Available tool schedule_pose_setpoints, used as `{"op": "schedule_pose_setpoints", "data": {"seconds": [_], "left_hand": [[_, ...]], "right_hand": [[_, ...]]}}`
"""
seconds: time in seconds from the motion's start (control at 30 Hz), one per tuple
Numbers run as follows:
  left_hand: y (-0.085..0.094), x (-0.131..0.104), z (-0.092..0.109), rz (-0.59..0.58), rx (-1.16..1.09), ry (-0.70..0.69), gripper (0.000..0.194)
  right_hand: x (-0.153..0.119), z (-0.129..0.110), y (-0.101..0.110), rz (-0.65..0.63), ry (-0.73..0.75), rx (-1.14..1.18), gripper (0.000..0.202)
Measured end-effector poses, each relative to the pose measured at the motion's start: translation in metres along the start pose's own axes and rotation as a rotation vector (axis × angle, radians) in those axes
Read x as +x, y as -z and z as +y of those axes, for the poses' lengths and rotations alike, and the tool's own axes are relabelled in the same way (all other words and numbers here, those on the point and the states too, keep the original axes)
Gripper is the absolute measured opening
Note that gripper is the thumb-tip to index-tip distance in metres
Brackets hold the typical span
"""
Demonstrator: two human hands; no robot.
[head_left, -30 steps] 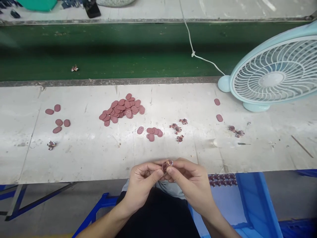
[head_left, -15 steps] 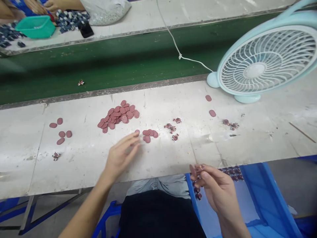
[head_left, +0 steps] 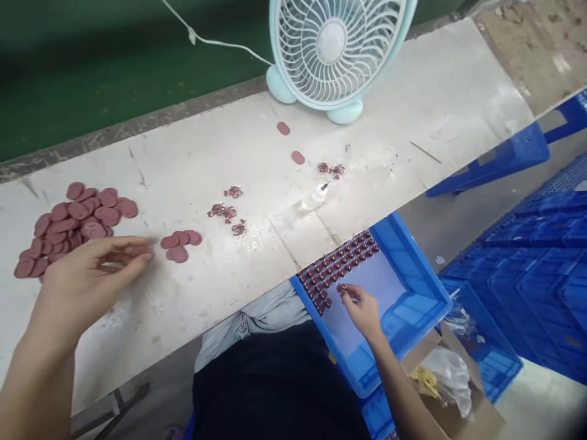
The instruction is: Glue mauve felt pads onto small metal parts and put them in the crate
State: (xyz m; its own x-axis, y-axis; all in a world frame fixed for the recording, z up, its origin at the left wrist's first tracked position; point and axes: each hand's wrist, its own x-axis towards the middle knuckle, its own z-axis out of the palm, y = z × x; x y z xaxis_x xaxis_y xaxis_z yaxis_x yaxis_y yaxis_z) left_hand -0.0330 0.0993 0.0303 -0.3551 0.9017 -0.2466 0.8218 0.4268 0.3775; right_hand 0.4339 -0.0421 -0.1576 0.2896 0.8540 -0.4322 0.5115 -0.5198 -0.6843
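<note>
My left hand (head_left: 98, 269) hovers over the table between a heap of dark-red oval discs (head_left: 94, 229) and a small group of the same discs (head_left: 177, 252). Its thumb and forefinger come together at the tips; what they hold, if anything, is too small to make out. Down to the right, my right hand (head_left: 362, 308) pinches a small dark-red piece (head_left: 340, 288) over a blue tray (head_left: 415, 293). Rows of similar pieces with shiny bits (head_left: 337, 266) stand on the tray's pale liner.
Small clusters of brown-red parts (head_left: 222, 211) lie mid-table. Near a clear bottle with a dark tip (head_left: 315, 195) are two loose discs (head_left: 298, 157). A pale-blue fan (head_left: 332, 46) stands at the back. Stacked blue crates (head_left: 536, 269) and an open carton (head_left: 477, 409) are at right.
The view has swung right and down. My right hand has moved from the table edge to over the tray. My left hand's fingertips have drawn together, left of the small disc group.
</note>
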Motion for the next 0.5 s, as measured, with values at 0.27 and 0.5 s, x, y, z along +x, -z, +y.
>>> {"op": "schedule_pose_setpoints", "data": {"seconds": [0.27,0.5], "left_hand": [[-0.012,-0.008,-0.005,0.247,-0.595,0.065,0.021],[-0.011,-0.026,-0.007,0.039,-0.967,0.188,0.011]], "right_hand": [[-0.007,0.04,-0.027,-0.117,0.005,-0.339,0.028],[-0.003,0.036,-0.032,-0.161,0.016,-0.436,0.029]]}}
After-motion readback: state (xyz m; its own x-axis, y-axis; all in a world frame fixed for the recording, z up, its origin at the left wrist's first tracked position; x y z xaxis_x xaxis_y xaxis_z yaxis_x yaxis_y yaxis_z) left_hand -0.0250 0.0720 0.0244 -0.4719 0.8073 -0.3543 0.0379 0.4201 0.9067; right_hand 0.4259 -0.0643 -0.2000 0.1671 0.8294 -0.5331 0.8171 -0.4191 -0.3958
